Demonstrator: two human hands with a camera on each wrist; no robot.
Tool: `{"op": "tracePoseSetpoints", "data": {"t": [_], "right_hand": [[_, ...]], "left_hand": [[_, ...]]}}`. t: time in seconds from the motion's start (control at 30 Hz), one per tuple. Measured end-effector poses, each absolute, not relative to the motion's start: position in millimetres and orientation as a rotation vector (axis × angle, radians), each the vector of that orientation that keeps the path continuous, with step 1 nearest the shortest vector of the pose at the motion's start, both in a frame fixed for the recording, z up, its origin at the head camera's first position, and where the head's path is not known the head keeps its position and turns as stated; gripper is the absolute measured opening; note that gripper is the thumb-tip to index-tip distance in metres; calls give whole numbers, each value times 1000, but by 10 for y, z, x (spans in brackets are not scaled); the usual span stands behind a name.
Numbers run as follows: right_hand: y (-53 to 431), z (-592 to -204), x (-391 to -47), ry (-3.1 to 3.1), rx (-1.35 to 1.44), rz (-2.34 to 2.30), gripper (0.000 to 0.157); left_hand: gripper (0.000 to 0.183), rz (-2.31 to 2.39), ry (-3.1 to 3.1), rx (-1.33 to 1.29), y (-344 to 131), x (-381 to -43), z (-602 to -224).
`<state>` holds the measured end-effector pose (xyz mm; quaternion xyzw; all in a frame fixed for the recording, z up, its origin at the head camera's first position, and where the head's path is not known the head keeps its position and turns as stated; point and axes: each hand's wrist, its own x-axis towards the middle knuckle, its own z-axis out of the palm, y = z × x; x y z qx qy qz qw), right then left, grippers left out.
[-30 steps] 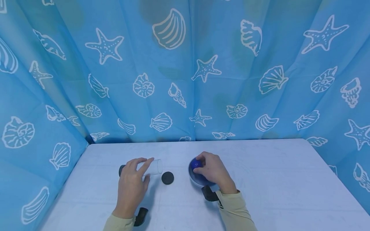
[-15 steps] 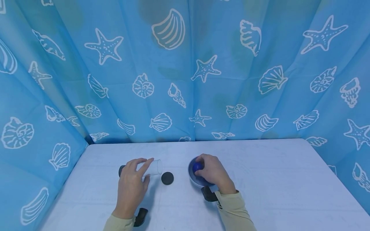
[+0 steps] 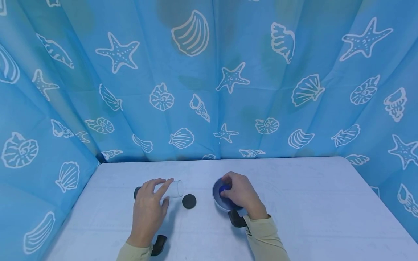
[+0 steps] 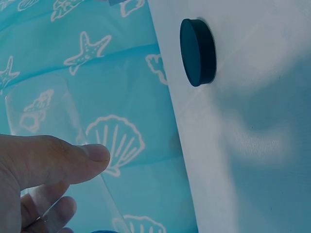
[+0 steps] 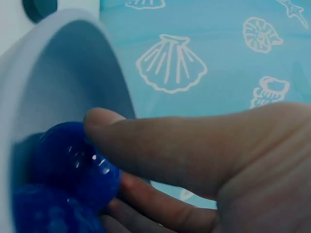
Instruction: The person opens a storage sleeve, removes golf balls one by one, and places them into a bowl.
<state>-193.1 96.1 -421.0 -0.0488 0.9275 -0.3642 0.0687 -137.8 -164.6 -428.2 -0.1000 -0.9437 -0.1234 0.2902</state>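
Note:
My left hand (image 3: 148, 208) holds a clear cylindrical container (image 3: 174, 189) on its side above the table, open mouth pointing right. A dark end (image 3: 136, 192) shows past the knuckles. In the left wrist view the thumb lies across the see-through wall (image 4: 73, 116). My right hand (image 3: 241, 192) reaches into a grey-blue bowl (image 3: 215, 201), gripping a shiny blue ball (image 5: 73, 160) between thumb and fingers. Against it in the right wrist view lies a second blue ball (image 5: 48, 211), cut off by the frame. The bowl's far inside is partly hidden by the hand.
A round black lid (image 3: 189, 201) lies flat between the container and the bowl. White cloth covers the table (image 3: 310, 203). A blue curtain (image 3: 209, 108) with shell and starfish prints hangs behind the table and along both sides.
The blue ball has sunk lower into the bowl along with the right fingertips, and less of it shows. The left hand and container have stayed in place.

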Motion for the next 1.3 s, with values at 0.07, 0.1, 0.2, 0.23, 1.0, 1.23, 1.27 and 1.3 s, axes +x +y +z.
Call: {"op": "tracePoseSetpoints", "data": {"t": [0.07,0.1,0.2,0.23,1.0,1.23,1.27,1.3], "right_hand": [[964,-4201,-1925,2802,-157,-1117,38],[964,-4197,-1923,2805,-157,-1128,38],[954,-4180,-1918,2822,-155,-1138,39],[949,-4172,-1918,2832,-153,-1141,39],[730,-4054,-1833,2867,-156,-1385,34],[595,-4045,-1769,2864,-222,-1385,36],[579,-4045,-1761,2858,-234,-1397,36],[567,-4046,-1755,2852,-247,-1413,36]], "left_hand": [[67,-329,-2515,-269,-1647,-1378,-4285],[67,-329,-2515,-270,-1647,-1379,-4287],[67,-332,-2513,-273,-1647,-1381,-4290],[67,-334,-2512,-273,-1648,-1382,-4291],[67,-327,-2526,-267,-1639,-1387,-4277],[67,-331,-2515,-277,-1643,-1381,-4285],[67,-331,-2512,-278,-1643,-1380,-4287],[67,-332,-2508,-281,-1644,-1381,-4288]]}}
